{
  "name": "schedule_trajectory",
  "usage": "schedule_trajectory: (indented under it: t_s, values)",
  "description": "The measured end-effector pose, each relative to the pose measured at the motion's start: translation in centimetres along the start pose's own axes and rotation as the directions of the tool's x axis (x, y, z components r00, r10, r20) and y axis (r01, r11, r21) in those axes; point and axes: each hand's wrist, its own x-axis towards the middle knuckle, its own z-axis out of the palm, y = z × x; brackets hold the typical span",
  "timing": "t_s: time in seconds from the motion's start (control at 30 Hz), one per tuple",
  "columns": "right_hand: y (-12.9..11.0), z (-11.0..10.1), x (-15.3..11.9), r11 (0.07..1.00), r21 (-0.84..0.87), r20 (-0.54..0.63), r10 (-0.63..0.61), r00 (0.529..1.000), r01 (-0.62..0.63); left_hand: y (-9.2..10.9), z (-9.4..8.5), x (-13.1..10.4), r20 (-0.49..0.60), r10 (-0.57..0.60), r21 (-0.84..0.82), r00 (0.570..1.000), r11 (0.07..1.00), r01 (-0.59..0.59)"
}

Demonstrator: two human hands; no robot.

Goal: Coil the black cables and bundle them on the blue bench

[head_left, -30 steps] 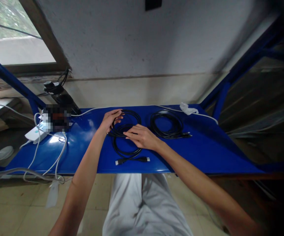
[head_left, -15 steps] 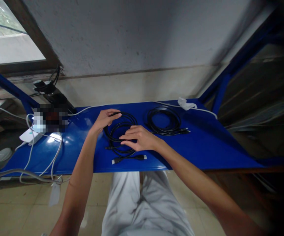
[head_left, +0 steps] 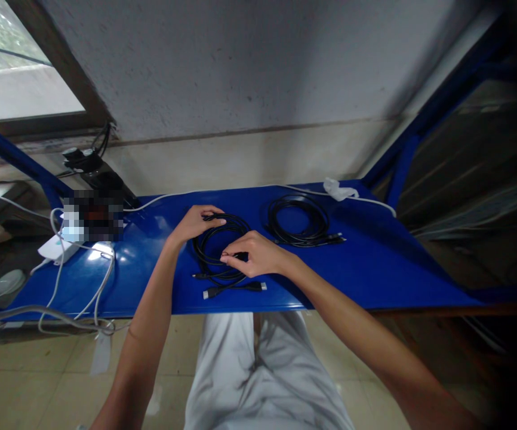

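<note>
A coiled black cable (head_left: 216, 248) lies on the blue table (head_left: 375, 263) in front of me. My left hand (head_left: 193, 224) grips the far left side of the coil. My right hand (head_left: 254, 254) pinches the coil's near right side between thumb and fingers. Two loose plug ends (head_left: 236, 288) of this cable rest near the table's front edge. A second coiled black cable (head_left: 301, 221) lies untouched to the right of my hands.
A white power strip (head_left: 55, 248) with white wires (head_left: 101, 280) sits at the table's left end beside a blurred dark device (head_left: 92, 215). A white cord (head_left: 343, 192) runs along the back edge. Blue frame posts (head_left: 419, 125) rise at both sides.
The camera view shifted slightly. My left hand closed around the coil's far side, and my right hand went from lying flat on the coil to pinching it.
</note>
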Motion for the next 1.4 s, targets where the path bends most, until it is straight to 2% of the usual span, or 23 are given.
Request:
schedule_trajectory:
  t_s: [0.1,0.2,0.47,0.63,0.77,0.9,1.1,1.4]
  values:
    - [0.3,-0.2,0.2,1.000,0.011,0.081,0.014,0.997,-0.015,-0.1,0.1,0.1,-0.023,0.016,0.027,1.000,1.000,-0.015]
    - [0.7,-0.3,0.4,0.996,0.069,0.076,0.055,0.996,-0.060,0.1,0.3,0.1,-0.027,0.016,0.020,1.000,1.000,-0.016]
    - [1.5,-0.7,0.9,0.925,0.309,-0.050,0.246,0.968,-0.219,-0.1,0.8,0.0,-0.003,0.066,0.052,0.998,0.996,-0.066]
    - [2.7,-0.3,1.2,0.854,0.465,-0.171,0.345,0.923,-0.233,0.8,1.1,0.0,-0.108,0.190,0.143,0.976,0.974,-0.174]
    - [3.7,0.1,1.3,0.795,0.557,-0.217,0.420,0.881,-0.241,2.5,1.7,-0.4,-0.164,0.185,0.051,0.969,0.982,-0.179]
    - [4.4,0.3,1.2,0.797,0.550,-0.224,0.430,0.875,-0.251,3.5,2.3,-0.7,-0.097,0.155,-0.087,0.983,0.983,-0.163]
    - [4.9,0.5,1.1,0.804,0.540,-0.219,0.421,0.880,-0.250,3.2,2.7,-0.8,-0.032,0.134,-0.226,0.990,0.964,-0.138]
    - [5.5,0.9,1.1,0.813,0.523,-0.233,0.425,0.875,-0.256,3.5,2.6,-0.9,0.006,0.050,-0.264,0.999,0.963,-0.046]
